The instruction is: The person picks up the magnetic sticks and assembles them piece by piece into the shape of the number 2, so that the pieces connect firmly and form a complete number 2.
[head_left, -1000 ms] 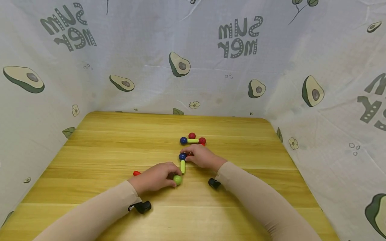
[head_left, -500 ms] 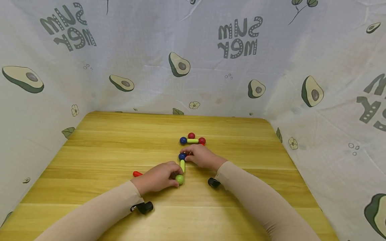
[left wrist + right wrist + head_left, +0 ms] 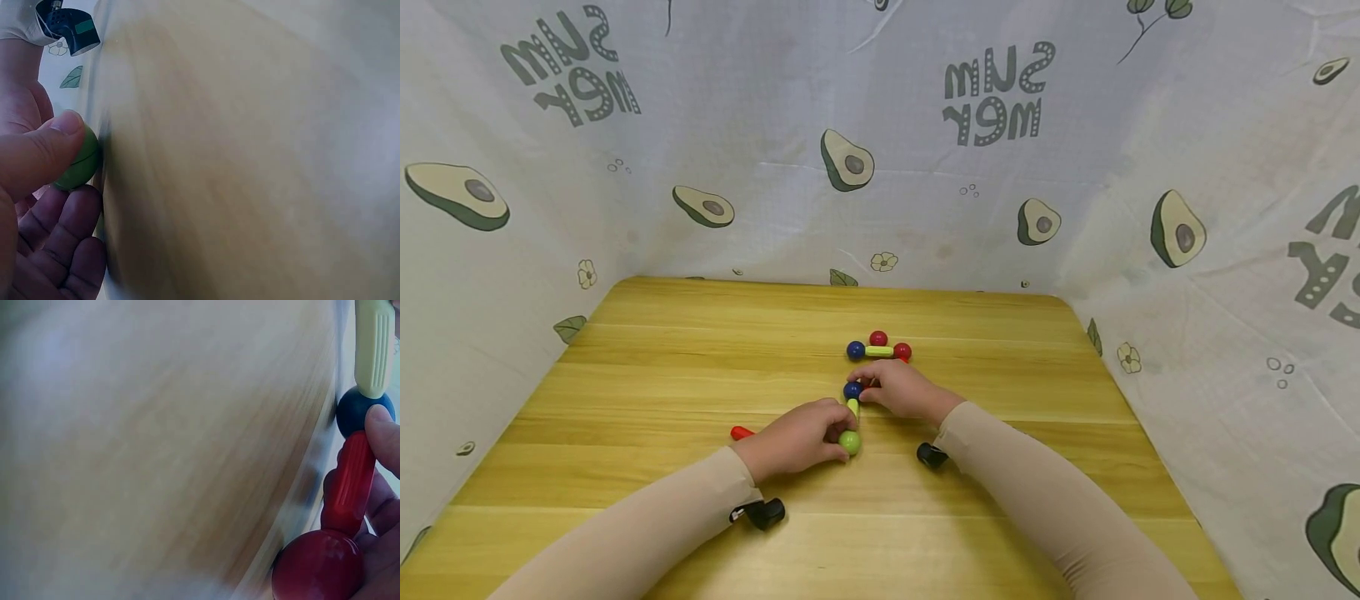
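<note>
Between thumb and fingers my left hand [image 3: 797,437] pinches a light green ball [image 3: 850,442], low over the table at the near end of a yellow-green rod [image 3: 853,407]. That rod's far end meets a dark blue ball [image 3: 853,391], which my right hand [image 3: 906,389] grips. In the right wrist view, the thumb presses the blue ball [image 3: 357,412] where a ribbed red rod [image 3: 350,481] joins it, with fingers behind the rod. A red ball [image 3: 319,565] sits at the rod's other end. The left wrist view has the green ball [image 3: 84,165] under the thumb.
Beyond the right hand lie another blue ball [image 3: 856,350], a yellow-green rod [image 3: 879,352] and a red ball [image 3: 902,352] in a row, with a second red ball [image 3: 878,338] behind. Another red rod [image 3: 741,432] shows past the left wrist. Printed cloth [image 3: 925,208] surrounds the wooden table [image 3: 700,367].
My left hand has moved slightly right and away from me with the green ball, bringing it up to the yellow-green rod's near end. The right hand has stayed in place.
</note>
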The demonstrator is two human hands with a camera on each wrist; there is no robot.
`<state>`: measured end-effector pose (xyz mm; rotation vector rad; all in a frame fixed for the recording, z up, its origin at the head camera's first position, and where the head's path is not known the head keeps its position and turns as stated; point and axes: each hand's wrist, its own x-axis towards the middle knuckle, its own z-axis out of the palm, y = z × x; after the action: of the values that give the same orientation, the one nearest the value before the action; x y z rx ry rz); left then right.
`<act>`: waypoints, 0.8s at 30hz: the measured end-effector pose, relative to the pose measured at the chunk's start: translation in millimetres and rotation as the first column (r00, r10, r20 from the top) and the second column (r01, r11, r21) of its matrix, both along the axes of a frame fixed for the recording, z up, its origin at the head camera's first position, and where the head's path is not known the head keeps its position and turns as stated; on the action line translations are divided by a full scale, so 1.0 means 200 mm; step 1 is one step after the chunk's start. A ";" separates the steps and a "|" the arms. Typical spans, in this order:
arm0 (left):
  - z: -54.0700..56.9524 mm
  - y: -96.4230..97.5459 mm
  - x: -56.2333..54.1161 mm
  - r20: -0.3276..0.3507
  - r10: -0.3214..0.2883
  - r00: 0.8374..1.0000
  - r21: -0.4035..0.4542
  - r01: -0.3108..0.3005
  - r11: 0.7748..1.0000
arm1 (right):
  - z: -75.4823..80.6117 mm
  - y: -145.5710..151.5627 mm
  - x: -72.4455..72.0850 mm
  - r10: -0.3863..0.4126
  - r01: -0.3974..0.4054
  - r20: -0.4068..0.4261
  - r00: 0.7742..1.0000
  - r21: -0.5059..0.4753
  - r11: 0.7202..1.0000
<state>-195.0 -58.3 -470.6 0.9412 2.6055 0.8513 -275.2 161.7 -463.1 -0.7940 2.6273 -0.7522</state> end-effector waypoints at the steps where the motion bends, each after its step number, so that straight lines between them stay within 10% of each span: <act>1: 0.00 0.00 0.00 0.006 0.001 1.000 -0.001 -0.001 1.000 | 0.00 0.00 0.00 -0.002 0.002 0.004 1.000 -0.001 1.000; 16: 0.01 0.00 -0.01 0.066 0.007 0.998 -0.005 -0.007 1.000 | 0.05 0.19 -0.01 -0.150 0.149 -0.087 0.985 -0.012 0.989; 24: 0.01 0.00 -0.02 0.073 0.005 0.997 0.003 -0.005 1.000 | 0.02 0.33 -0.02 -0.161 0.164 0.121 0.979 -0.009 0.986</act>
<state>-199.0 -59.1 -469.3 0.8881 2.5460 0.8746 -279.5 228.5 -459.3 -0.5256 2.6024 -0.8417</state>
